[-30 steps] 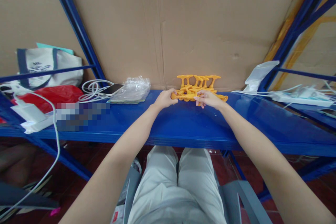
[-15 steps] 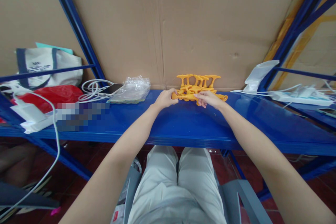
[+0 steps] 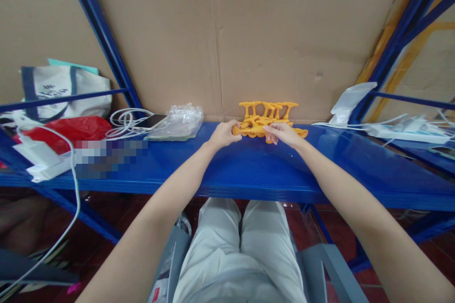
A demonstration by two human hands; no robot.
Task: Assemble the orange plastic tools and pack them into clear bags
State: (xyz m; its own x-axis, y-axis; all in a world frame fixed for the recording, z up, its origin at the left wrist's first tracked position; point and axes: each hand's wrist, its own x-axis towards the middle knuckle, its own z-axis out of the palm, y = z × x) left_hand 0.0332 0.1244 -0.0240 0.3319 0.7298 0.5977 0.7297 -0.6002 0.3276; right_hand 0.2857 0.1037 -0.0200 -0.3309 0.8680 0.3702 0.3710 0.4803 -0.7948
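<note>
A heap of orange-yellow plastic pieces (image 3: 258,122) lies on the blue shelf top near its back. Several T-shaped orange pieces (image 3: 269,105) stand in a row behind the heap, by the cardboard. At the heap's left end, my left hand (image 3: 223,134) is closed on an orange plastic piece with a rounded end (image 3: 236,130). My right hand (image 3: 282,133) is at the front right of the heap, its thumb and fingers pinched on an orange piece there. How far the held pieces reach into the heap is hidden.
A cardboard sheet (image 3: 284,38) stands along the back. To the left are a clear plastic bag (image 3: 185,120), coiled white cable (image 3: 124,122), a red bag (image 3: 71,130) and a power strip (image 3: 53,168). On the right, white cables and a white plastic bag (image 3: 350,104) lie beside the blue post.
Almost nothing differs. The fingers of my right hand have curled in very slightly; my left hand and the orange pieces stay in place.
</note>
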